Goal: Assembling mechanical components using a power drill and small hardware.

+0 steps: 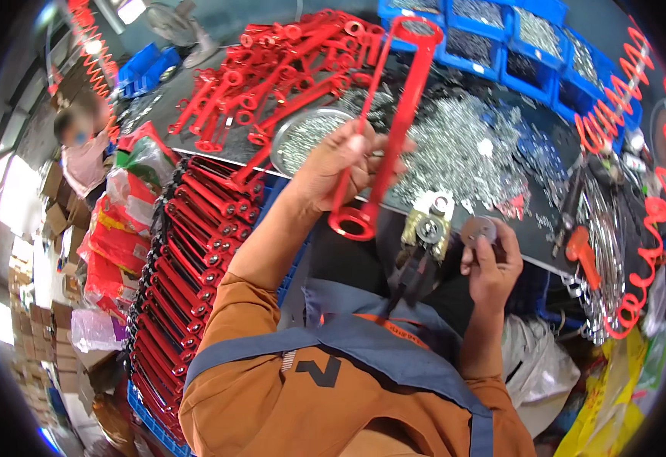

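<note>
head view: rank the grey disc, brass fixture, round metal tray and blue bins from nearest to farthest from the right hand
1. Grey disc: at the right hand's fingertips.
2. Brass fixture: just to its left, at the table edge.
3. Round metal tray: farther left, beyond the left hand.
4. Blue bins: along the table's far side.

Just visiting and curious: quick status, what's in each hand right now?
Left hand grips red metal bar, raised over bench. Right hand pinches grey disc beside small fixture. Loose silver parts heaped behind.

The dark bench [535,228] is carrying red bars [272,68] at its far edge, silvery fasteners [462,145] spreading mid-bench, a round tray [302,133] lying between.
</note>
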